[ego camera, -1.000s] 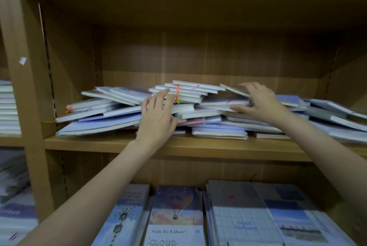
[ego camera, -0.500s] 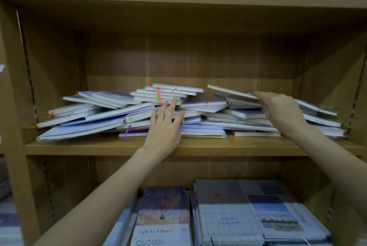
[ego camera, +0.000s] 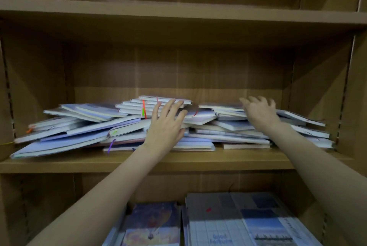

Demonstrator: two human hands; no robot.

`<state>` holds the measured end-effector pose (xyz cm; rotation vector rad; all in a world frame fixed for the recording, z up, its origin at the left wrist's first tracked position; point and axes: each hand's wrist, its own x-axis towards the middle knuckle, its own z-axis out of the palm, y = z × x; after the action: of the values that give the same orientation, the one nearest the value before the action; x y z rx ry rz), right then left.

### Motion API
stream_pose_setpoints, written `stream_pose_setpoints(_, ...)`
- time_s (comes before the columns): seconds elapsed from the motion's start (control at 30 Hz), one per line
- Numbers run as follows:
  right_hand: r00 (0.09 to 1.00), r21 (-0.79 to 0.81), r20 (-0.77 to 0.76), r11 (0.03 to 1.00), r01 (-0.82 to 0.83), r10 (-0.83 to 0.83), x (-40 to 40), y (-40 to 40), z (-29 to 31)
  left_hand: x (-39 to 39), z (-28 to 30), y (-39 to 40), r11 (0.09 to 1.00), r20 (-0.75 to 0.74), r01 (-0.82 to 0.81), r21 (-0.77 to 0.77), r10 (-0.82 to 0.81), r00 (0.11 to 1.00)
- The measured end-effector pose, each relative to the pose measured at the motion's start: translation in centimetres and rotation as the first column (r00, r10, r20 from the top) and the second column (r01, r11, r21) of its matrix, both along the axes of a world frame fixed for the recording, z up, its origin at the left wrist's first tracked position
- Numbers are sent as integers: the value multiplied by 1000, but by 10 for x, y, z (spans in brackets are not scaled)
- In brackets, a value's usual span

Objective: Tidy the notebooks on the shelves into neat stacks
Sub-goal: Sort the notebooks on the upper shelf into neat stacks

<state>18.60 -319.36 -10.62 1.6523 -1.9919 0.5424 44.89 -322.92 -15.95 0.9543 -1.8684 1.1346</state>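
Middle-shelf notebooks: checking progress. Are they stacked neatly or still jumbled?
Jumbled. The notebooks lie overlapped at skewed angles along the shelf, the left hand and right hand reaching into them.

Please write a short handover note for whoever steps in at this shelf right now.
Left hand: open, fingers spread against the middle of the notebook pile.
Right hand: open, blurred, over the right-hand notebooks; no grip on anything.
Pile lies loose and fanned out across the middle shelf.
Done: no neat stack yet.
Left: gather, square up and stack them all.
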Motion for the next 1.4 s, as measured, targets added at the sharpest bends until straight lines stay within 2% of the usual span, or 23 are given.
stream_pose_setpoints(0.03, 996, 2, 80, 1000, -28, 28, -3, -3, -8, 1, -1, -2, 1000, 6, 5, -17, -5, 1000)
stream_pose_setpoints(0.1, 975, -197, 133, 969, -153, 181, -6, -1, -23, 2, -3, -6, 999, 12, 8, -46, -8, 1000)
stream_pose_setpoints(0.2, 934, -468, 22, 830, -305, 355, -13, 14, -45, 0, -12, -7, 999, 15, -11, -53, 12, 1000)
stream_pose_setpoints(0.3, 924, -529, -82, 770, -357, 373, -24, 26, -70, -14, -31, -4, 991, 81, 77, -105, -68, 994)
stream_pose_setpoints(0.37, 930, -534, -74, 773, -343, 361, -31, 31, -83, -24, -40, -3, 983, 131, 133, -125, -117, 984)
stream_pose_setpoints(0.47, 921, -510, 20, 796, -325, 389, -34, 37, -99, -22, -39, -6, 991, 62, 111, -71, -106, 992)
stream_pose_setpoints(0.53, 918, -476, 5, 809, -345, 395, -30, 41, -107, -9, -37, -7, 996, 28, 74, -59, -73, 997)
stream_pose_setpoints(0.63, 915, -354, -50, 850, -391, 400, -26, 37, -110, 21, -35, -7, 997, 31, 29, -78, -26, 999)
stream_pose_setpoints(0.77, 949, -213, 71, 934, -285, 306, -15, 24, -96, 49, -27, -11, 994, 28, -110, 7, 110, 994)
stream_pose_setpoints(0.9, 981, -239, 25, 954, -180, 191, -6, 18, -93, 48, -22, -11, 988, 42, -152, 30, 151, 988)
stream_pose_setpoints(1.03, 991, -262, -54, 955, -136, 126, -7, 20, -94, 32, -28, -3, 998, 19, -64, -13, 64, 998)
stream_pose_setpoints(1.13, 985, -240, -147, 963, -120, 86, -9, 23, -89, 10, -30, -2, 996, 213, 24, -89, -5, 977)
stream_pose_setpoints(1.2, 990, -211, -130, 974, -85, 58, -10, 22, -86, -4, -26, -2, 995, 344, 36, -95, -1, 939)
stream_pose_setpoints(1.3, 990, -213, -128, 973, -83, 57, -13, 19, -87, -24, -14, 4, 998, 432, -30, -63, 55, 900)
stream_pose_setpoints(1.4, 983, -275, -157, 952, -134, 93, -15, 21, -90, -47, -5, 15, 988, 586, -149, 38, 98, 804)
